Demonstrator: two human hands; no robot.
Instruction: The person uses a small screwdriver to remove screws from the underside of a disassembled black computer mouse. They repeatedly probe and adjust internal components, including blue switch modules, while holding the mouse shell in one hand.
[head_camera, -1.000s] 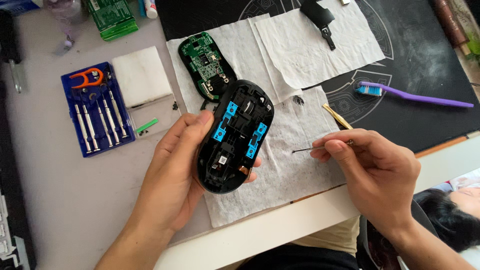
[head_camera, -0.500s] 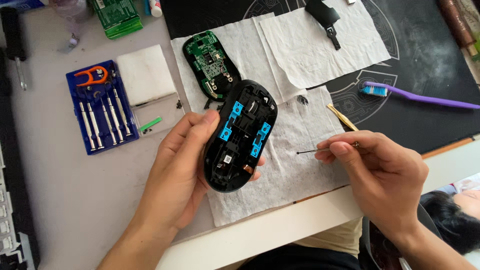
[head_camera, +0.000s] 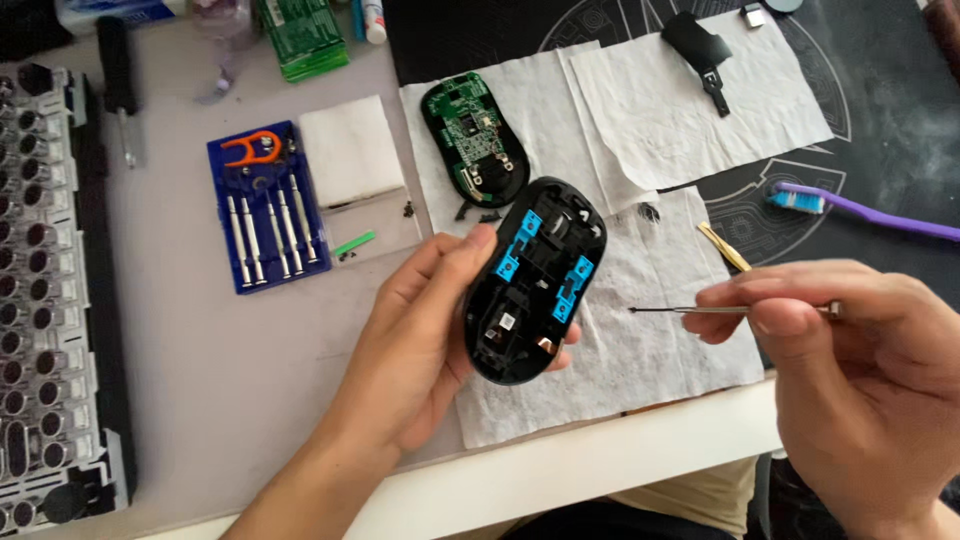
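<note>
The left hand (head_camera: 420, 345) grasps an opened black mouse shell (head_camera: 535, 282), thumb on its near edge and fingers wrapped behind, with the open inside and its blue pads turned up. The shell is lifted above the paper towels (head_camera: 650, 340). To the right of that grip, well apart from the shell, the right hand (head_camera: 860, 370) pinches a thin precision screwdriver (head_camera: 690, 310) between thumb and fingertips, with its tip pointing toward the shell without touching it. Just beyond the screwdriver lie yellow tweezers (head_camera: 722, 246) on the towel. Beyond the held shell rests a green circuit board (head_camera: 473, 135). Left of the left hand sits a blue screwdriver case (head_camera: 265, 205), with a white folded cloth (head_camera: 350, 150) beside it. Far right, a purple toothbrush (head_camera: 870, 212) lies on the dark mat (head_camera: 880, 100).
</note>
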